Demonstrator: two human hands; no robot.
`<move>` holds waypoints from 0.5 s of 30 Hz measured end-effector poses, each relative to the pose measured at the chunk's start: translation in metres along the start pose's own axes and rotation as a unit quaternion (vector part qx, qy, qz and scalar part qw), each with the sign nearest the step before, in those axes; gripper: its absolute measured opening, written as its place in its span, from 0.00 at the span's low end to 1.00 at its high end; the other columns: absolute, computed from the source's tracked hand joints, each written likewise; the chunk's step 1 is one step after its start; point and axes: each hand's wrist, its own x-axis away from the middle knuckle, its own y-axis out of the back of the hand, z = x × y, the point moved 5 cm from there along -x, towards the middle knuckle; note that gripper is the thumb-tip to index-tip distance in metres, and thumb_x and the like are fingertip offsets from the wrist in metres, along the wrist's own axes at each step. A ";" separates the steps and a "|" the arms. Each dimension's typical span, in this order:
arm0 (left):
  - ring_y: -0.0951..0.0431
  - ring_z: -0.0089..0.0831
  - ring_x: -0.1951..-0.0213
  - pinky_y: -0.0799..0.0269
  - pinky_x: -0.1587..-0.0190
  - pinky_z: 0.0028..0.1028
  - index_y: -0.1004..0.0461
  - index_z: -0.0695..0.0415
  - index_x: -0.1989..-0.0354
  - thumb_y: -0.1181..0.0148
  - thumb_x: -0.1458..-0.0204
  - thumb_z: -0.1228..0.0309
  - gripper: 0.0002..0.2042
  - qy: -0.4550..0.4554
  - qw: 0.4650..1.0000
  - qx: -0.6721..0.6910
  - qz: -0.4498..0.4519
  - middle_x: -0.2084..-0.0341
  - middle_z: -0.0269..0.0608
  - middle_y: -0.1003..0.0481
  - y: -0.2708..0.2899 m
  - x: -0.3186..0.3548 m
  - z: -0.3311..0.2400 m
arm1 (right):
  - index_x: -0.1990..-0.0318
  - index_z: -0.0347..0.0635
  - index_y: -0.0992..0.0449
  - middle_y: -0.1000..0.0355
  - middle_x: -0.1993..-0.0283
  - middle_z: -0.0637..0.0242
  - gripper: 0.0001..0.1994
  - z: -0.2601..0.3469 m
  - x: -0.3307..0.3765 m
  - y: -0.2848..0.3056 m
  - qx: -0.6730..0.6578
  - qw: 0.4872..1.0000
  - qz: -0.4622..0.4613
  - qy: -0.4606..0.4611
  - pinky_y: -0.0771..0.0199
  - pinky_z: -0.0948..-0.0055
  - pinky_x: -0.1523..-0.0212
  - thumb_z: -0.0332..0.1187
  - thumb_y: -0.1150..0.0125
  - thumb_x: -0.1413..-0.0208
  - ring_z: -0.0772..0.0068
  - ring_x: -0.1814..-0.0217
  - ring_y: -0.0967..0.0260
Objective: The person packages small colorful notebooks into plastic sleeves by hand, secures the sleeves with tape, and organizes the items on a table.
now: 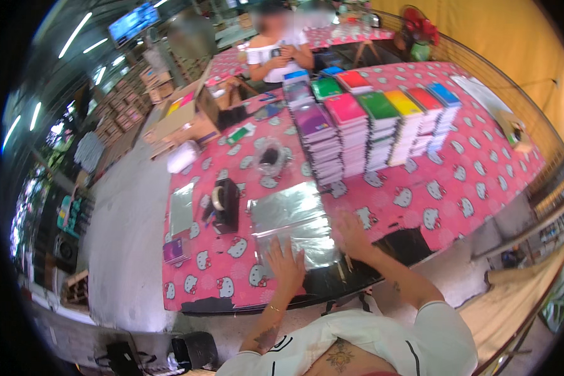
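Observation:
A stack of clear plastic sleeves [291, 210] lies in front of me near the table's front edge, shiny and slightly wrinkled. My left hand [286, 263] rests flat on the lower part of the sleeves, its fingers spread. Just beyond their right edge is my right hand [355, 238], slightly blurred, with its fingers stretched out and nothing visible in them. Left of the sleeves stands a black tape dispenser [226, 207] with a roll of tape. Tall piles of spiral notebooks [319, 141] with purple, pink, green, yellow, red and blue covers stand farther back.
A pink patterned cloth [413, 197] covers the table, torn to black along the front. At left lie a purple notebook [177, 250] and another plastic sheet [182, 210]. An open cardboard box [191, 119] stands back left. Across the table is another person [279, 53].

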 end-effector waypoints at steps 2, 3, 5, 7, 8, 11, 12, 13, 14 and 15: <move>0.46 0.60 0.33 0.49 0.35 0.55 0.40 0.58 0.33 0.43 0.42 0.61 0.29 -0.074 0.993 0.077 -0.059 0.34 0.65 0.46 0.023 -0.047 -0.037 | 0.38 0.49 0.33 0.45 0.31 0.51 0.29 -0.041 -0.011 0.049 0.030 0.997 -0.062 -0.026 0.47 0.42 0.36 0.37 0.35 0.49 0.45 0.30 0.48; 0.43 0.60 0.35 0.46 0.36 0.52 0.39 0.58 0.34 0.41 0.43 0.63 0.29 -0.117 0.981 0.137 -0.072 0.35 0.64 0.45 0.028 -0.067 -0.066 | 0.38 0.49 0.33 0.46 0.30 0.51 0.29 -0.071 -0.012 0.083 0.044 0.994 -0.096 -0.041 0.45 0.42 0.36 0.35 0.34 0.51 0.44 0.30 0.48; 0.41 0.60 0.37 0.43 0.37 0.49 0.38 0.59 0.35 0.39 0.45 0.65 0.29 -0.187 0.967 0.160 -0.064 0.36 0.64 0.44 0.030 -0.096 -0.116 | 0.38 0.49 0.33 0.47 0.30 0.50 0.29 -0.110 -0.025 0.141 0.107 0.981 -0.145 -0.076 0.43 0.45 0.36 0.33 0.35 0.51 0.44 0.30 0.47; 0.39 0.60 0.38 0.41 0.39 0.49 0.38 0.60 0.36 0.40 0.44 0.63 0.28 -0.282 0.941 0.169 -0.081 0.37 0.64 0.43 0.029 -0.121 -0.181 | 0.38 0.48 0.33 0.47 0.29 0.50 0.29 -0.161 -0.035 0.196 0.173 0.960 -0.203 -0.089 0.43 0.47 0.36 0.31 0.36 0.51 0.45 0.30 0.47; 0.38 0.60 0.39 0.41 0.39 0.50 0.37 0.60 0.36 0.40 0.43 0.62 0.28 -0.323 0.927 0.168 -0.093 0.37 0.64 0.42 0.028 -0.132 -0.210 | 0.37 0.48 0.34 0.47 0.29 0.50 0.30 -0.182 -0.042 0.220 0.189 0.952 -0.214 -0.112 0.43 0.47 0.35 0.31 0.36 0.51 0.45 0.30 0.47; 0.38 0.58 0.39 0.40 0.39 0.51 0.37 0.60 0.36 0.39 0.45 0.63 0.29 -0.399 0.897 0.155 -0.112 0.36 0.61 0.42 0.005 -0.173 -0.303 | 0.35 0.48 0.37 0.48 0.29 0.52 0.32 -0.248 -0.065 0.284 0.235 0.930 -0.243 -0.144 0.44 0.47 0.33 0.27 0.39 0.51 0.47 0.29 0.48; 0.38 0.58 0.38 0.40 0.39 0.51 0.37 0.60 0.36 0.40 0.45 0.62 0.29 -0.397 0.898 0.148 -0.116 0.36 0.61 0.42 -0.009 -0.189 -0.329 | 0.34 0.48 0.37 0.48 0.28 0.52 0.32 -0.268 -0.071 0.296 0.246 0.925 -0.249 -0.147 0.45 0.47 0.33 0.26 0.41 0.50 0.47 0.28 0.48; 0.38 0.57 0.38 0.40 0.39 0.52 0.37 0.60 0.36 0.40 0.45 0.62 0.29 -0.395 0.899 0.141 -0.126 0.36 0.60 0.42 -0.022 -0.208 -0.357 | 0.34 0.48 0.38 0.49 0.28 0.53 0.32 -0.290 -0.081 0.307 0.264 0.924 -0.225 -0.159 0.45 0.46 0.33 0.24 0.43 0.50 0.47 0.27 0.49; 0.38 0.56 0.38 0.40 0.38 0.52 0.37 0.59 0.36 0.40 0.46 0.62 0.29 -0.395 0.898 0.134 -0.140 0.36 0.59 0.42 -0.034 -0.230 -0.386 | 0.34 0.48 0.38 0.50 0.27 0.54 0.32 -0.314 -0.093 0.321 0.285 0.921 -0.205 -0.169 0.44 0.45 0.33 0.23 0.45 0.50 0.48 0.27 0.50; 0.38 0.56 0.37 0.40 0.38 0.52 0.37 0.59 0.36 0.40 0.46 0.62 0.30 -0.388 0.900 0.121 -0.156 0.36 0.58 0.42 -0.045 -0.249 -0.411 | 0.34 0.48 0.38 0.51 0.26 0.55 0.32 -0.335 -0.101 0.331 0.302 0.917 -0.186 -0.183 0.44 0.45 0.33 0.21 0.47 0.50 0.48 0.26 0.51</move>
